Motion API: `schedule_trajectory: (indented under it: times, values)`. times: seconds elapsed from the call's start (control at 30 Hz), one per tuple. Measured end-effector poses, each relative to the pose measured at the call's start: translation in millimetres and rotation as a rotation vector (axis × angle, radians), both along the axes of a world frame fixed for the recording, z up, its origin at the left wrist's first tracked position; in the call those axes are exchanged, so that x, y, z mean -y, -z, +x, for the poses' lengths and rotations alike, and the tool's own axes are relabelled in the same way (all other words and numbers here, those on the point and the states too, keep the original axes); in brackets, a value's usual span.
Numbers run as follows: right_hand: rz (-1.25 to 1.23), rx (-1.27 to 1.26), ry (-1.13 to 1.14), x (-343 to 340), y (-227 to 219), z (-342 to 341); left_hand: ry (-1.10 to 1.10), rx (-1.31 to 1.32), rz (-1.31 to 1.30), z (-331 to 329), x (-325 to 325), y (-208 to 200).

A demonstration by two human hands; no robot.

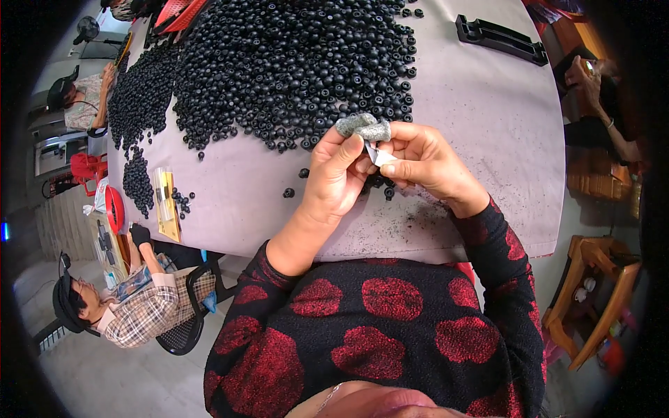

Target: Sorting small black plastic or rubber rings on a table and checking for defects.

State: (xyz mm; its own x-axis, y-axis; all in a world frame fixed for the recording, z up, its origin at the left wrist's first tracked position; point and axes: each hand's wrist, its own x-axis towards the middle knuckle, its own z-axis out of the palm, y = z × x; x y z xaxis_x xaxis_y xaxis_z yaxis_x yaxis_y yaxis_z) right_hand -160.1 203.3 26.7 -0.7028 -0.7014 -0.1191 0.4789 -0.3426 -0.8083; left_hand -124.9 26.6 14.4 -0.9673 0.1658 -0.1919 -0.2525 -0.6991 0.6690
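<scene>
Both of my hands meet over the near edge of a big pile of small round black parts (300,63), each with a hole or recess. My left hand (331,174) is closed in a pinch, and whatever its fingertips hold is hidden. My right hand (432,164) pinches a small flat silver-white piece (380,156), blade-like in shape, between thumb and fingers. Grey fabric covers (375,131) wrap the index fingertips, which touch each other. A few loose black parts (389,194) lie beneath my hands.
Dark crumbs (411,219) are scattered on the pale tablecloth (481,125). A long black tray-like piece (502,40) lies far right. At left are a smaller pile (143,90) and a yellow-backed package (166,202). Two people sit along the left; another person's hands (589,76) show at right.
</scene>
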Motion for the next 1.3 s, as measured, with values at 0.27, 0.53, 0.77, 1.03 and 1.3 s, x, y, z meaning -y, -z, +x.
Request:
schedule_trajectory:
  times: [0.27,0.53,0.77,1.03,1.3]
  values:
    - [-0.018,0.042,-0.032,-2,0,-2,0.006,0.015,0.034,0,0,2]
    - [-0.022,0.016,-0.028,0,3,-2,-0.001,0.002,-0.010,-1,0,0]
    - [-0.018,0.074,-0.044,-5,0,-2,0.025,-0.013,-0.010,1,-3,-2]
    - [0.013,0.063,0.037,0,-3,1,-0.017,-0.042,0.072,-3,32,-7]
    - [0.072,0.015,0.137,5,12,-3,-0.335,-0.043,-1.018,56,134,-1]
